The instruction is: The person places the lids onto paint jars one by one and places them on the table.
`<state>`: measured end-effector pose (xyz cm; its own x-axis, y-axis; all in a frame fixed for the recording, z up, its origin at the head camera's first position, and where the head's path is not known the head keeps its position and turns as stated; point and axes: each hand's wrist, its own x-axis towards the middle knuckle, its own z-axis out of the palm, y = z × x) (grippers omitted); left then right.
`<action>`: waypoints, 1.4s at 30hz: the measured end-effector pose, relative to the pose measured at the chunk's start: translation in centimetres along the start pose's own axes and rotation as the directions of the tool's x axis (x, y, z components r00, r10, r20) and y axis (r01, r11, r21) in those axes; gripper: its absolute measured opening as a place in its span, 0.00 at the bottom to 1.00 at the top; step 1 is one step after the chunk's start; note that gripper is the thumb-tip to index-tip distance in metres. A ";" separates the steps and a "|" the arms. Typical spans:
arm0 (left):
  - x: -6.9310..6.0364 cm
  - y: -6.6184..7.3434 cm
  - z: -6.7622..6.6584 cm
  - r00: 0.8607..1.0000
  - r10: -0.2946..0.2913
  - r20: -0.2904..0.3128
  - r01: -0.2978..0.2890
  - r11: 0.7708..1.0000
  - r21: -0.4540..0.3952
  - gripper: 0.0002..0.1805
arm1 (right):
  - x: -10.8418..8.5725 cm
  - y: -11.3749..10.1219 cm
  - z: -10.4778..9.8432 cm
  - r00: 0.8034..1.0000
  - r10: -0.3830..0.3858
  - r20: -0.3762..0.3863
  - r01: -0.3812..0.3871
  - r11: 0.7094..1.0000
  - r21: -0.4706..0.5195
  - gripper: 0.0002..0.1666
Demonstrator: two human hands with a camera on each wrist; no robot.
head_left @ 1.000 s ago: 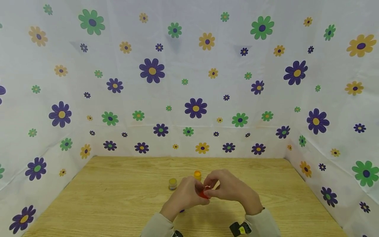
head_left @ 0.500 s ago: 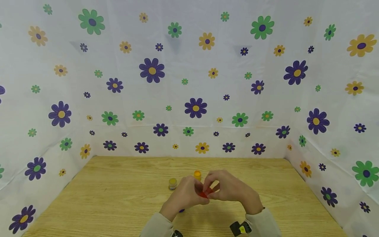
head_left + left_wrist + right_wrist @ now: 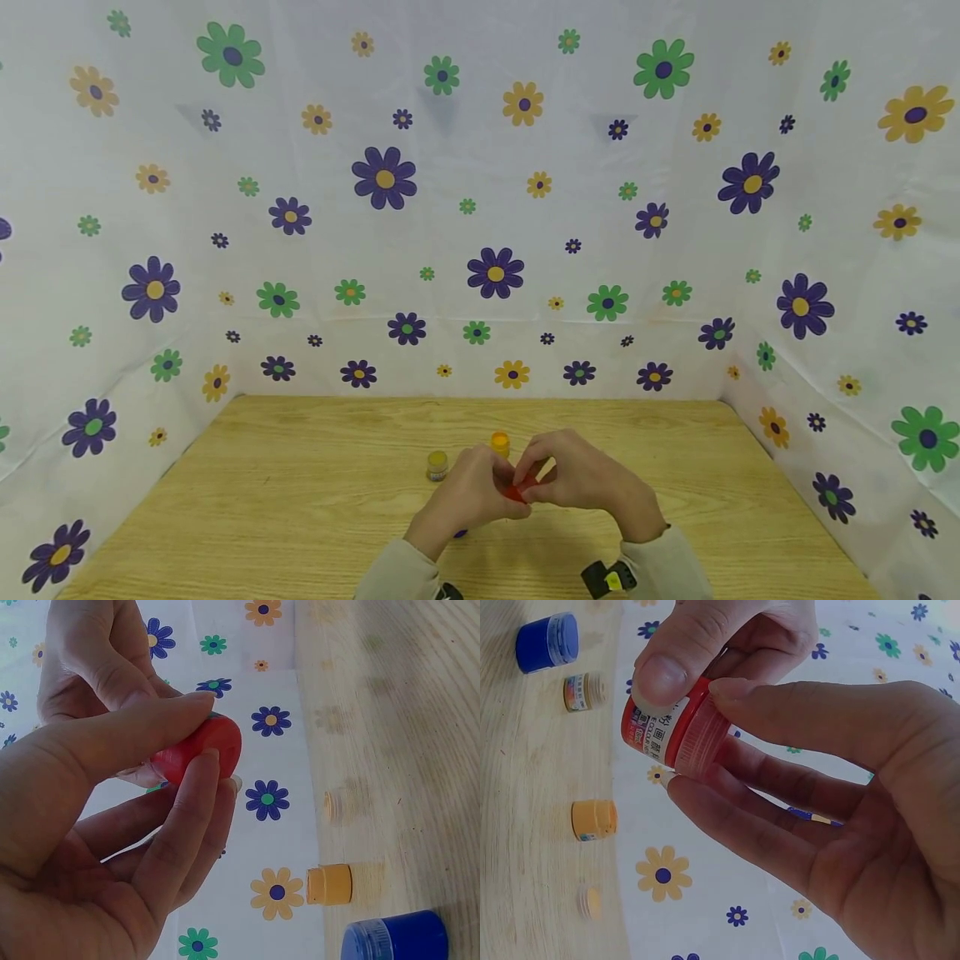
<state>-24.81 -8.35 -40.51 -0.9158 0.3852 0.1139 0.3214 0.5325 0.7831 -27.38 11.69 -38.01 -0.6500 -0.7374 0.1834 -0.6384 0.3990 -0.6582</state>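
Observation:
A small red paint jar with a printed label is held tilted in the air between both hands. My left hand grips its body, the thumb lying across the label in the right wrist view. The fingers and thumb of my right hand are curled round the jar's clear ribbed lid, which sits on the jar. From the left wrist side, the jar's red base shows between the left thumb and fingers. In the head view the hands hide much of the jar.
On the wooden table stand a blue paint jar, a yellow-ochre jar and an orange jar. A small orange-topped lid lies beside the orange jar. A flowered white curtain encloses the table's back and sides.
My right fingers and thumb have shifted slightly round the lid since a second ago. The left hand keeps its hold on the red paint jar, and both forearms stay in place.

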 end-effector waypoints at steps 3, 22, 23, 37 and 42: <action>0.0 0.0 0.0 1.000 0.000 0.001 0.000 1.000 -0.009 0.09 | 0.0 0.0 0.0 1.000 -0.005 0.000 0.005 1.000 -0.007 0.07; -0.2 0.1 0.1 1.000 -0.008 0.010 0.008 1.000 0.000 0.07 | 0.1 -0.3 -0.1 1.000 0.011 0.021 -0.010 1.000 -0.027 0.06; -0.2 0.1 0.1 1.000 -0.010 0.010 0.010 1.000 0.000 0.07 | 0.1 -0.3 -0.1 1.000 0.010 0.022 -0.010 1.000 -0.028 0.06; -0.3 0.1 0.2 1.000 0.004 0.027 -0.004 1.000 0.005 0.09 | -0.2 -0.6 -0.6 0.999 0.033 0.040 -0.033 0.999 -0.019 0.09; -0.1 0.0 0.5 1.000 -0.003 0.030 0.003 1.000 0.017 0.14 | -0.8 -0.3 -1.4 0.996 0.091 -0.015 -0.091 0.995 -0.046 0.13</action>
<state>-24.61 -8.03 -40.87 -0.9091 0.4059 0.0932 0.3230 0.5460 0.7730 -27.25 12.89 -36.96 -0.7114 -0.6900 0.1337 -0.5947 0.4896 -0.6377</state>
